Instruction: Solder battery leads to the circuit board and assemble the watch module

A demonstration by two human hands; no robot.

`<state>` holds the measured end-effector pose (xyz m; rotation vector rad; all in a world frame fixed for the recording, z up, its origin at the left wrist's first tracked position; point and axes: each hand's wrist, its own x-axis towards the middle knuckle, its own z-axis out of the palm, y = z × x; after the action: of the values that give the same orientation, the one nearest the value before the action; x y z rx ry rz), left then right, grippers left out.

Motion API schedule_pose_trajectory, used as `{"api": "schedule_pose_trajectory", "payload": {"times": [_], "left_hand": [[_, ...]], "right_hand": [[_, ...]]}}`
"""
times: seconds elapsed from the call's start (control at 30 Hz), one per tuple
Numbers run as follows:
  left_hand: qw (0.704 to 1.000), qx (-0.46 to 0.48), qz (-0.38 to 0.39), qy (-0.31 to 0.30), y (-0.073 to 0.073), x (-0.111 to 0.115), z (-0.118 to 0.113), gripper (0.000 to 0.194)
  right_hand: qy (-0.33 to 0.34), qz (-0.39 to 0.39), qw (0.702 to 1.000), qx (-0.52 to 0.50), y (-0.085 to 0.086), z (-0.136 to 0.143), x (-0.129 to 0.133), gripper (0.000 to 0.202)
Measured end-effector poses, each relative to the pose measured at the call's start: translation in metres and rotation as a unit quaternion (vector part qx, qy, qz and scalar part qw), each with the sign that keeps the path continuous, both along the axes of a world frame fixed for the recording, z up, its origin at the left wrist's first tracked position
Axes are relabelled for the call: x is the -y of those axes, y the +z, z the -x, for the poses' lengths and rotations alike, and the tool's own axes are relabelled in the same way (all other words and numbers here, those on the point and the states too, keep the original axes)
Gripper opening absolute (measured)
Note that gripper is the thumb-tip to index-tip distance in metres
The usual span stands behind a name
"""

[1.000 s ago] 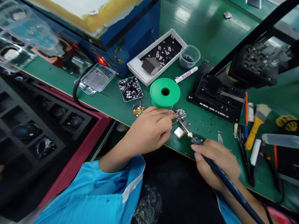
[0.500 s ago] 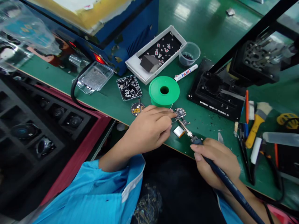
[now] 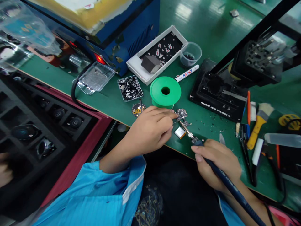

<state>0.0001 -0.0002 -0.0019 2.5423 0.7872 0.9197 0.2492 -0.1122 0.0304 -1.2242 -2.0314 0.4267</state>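
Observation:
My right hand (image 3: 218,163) is closed round a soldering iron (image 3: 188,131), its hot end pointing up and left. The tip meets the lower edge of a small round circuit board (image 3: 182,114). My left hand (image 3: 152,128) is closed, palm down, with its fingertips at the left edge of that board. Thin solder wire (image 3: 173,108) runs from the green spool (image 3: 158,91) into these fingers, which partly hide it. Just below the board lies a silver battery (image 3: 180,132) with an orange edge. Beside my left hand is another round board (image 3: 138,110) with yellow patches.
Behind the spool are a box of small metal parts (image 3: 130,88), a white tray (image 3: 150,77), a clear cup (image 3: 191,51) and a paint marker (image 3: 187,73). A black fixture (image 3: 216,100) and brush (image 3: 256,128) stand right. Another person's hand (image 3: 5,169) shows over the foam tray (image 3: 63,138).
Another person's blurred hand has appeared at the left edge over the foam tray. My right hand and the iron have shifted very slightly; my left hand looks still.

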Motion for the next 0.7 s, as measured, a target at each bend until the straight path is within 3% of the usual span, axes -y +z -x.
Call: {"api": "schedule_pose_trajectory", "payload": {"times": [0.7], "left_hand": [[1.000,-0.006,-0.004,0.005,0.0006,0.0000,-0.0009,0.016]], "right_hand": [[-0.013,-0.016,1.000,0.005,0.0001,-0.0018,0.0014,0.034]]}}
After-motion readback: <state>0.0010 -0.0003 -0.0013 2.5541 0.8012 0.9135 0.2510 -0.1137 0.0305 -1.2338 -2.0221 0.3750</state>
